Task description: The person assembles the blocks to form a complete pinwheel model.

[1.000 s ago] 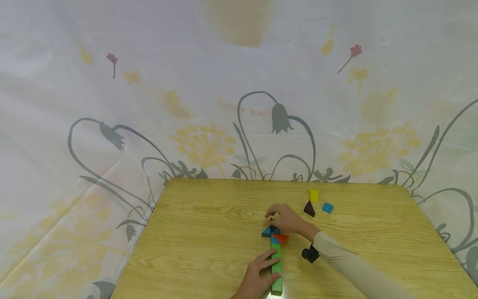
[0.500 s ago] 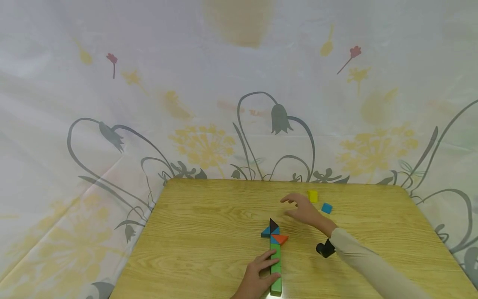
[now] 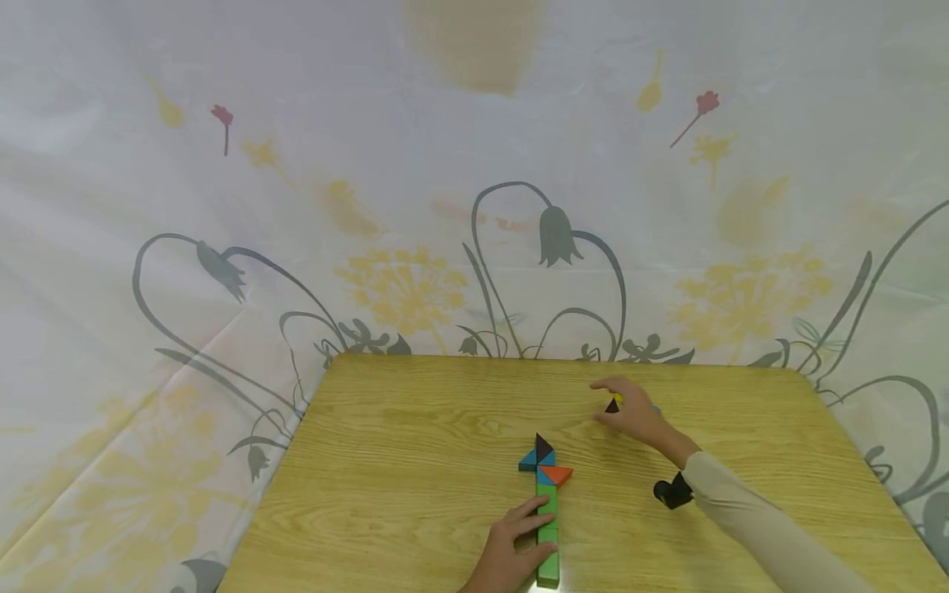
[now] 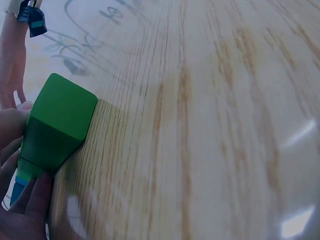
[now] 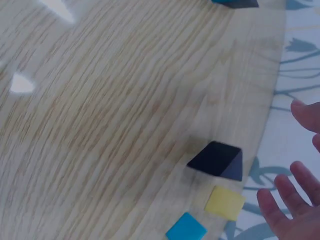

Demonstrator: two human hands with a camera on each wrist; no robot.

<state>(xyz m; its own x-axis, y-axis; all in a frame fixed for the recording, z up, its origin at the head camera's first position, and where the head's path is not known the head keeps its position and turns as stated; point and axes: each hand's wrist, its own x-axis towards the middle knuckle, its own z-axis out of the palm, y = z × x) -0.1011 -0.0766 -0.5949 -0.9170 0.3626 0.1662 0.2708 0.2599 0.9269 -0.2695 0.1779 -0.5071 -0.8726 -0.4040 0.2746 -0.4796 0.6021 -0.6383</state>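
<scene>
A row of green blocks [image 3: 548,568] lies on the table, where my left hand [image 3: 511,539] rests with thumb and fingers spread over it. The left wrist view shows the green end block [image 4: 65,107] with fingers touching it. Beyond the row are blue triangular blocks [image 3: 527,461], an orange-red triangle [image 3: 558,474] and a black triangle [image 3: 544,447] at the tip. My right hand [image 3: 632,409] hovers, fingers spread, over a loose black wedge [image 5: 217,160], a yellow block [image 5: 225,202] and a blue block [image 5: 186,229]. Nothing is between its fingers.
The wooden table [image 3: 415,461] meets a pale curtain [image 3: 415,206] printed with flowers at its far edge. A small black device [image 3: 673,492] is worn on the right wrist.
My right hand has drawn away from the black triangle at the tip and moved right, over the loose blocks. That triangle stays on the table. My left hand has kept its place.
</scene>
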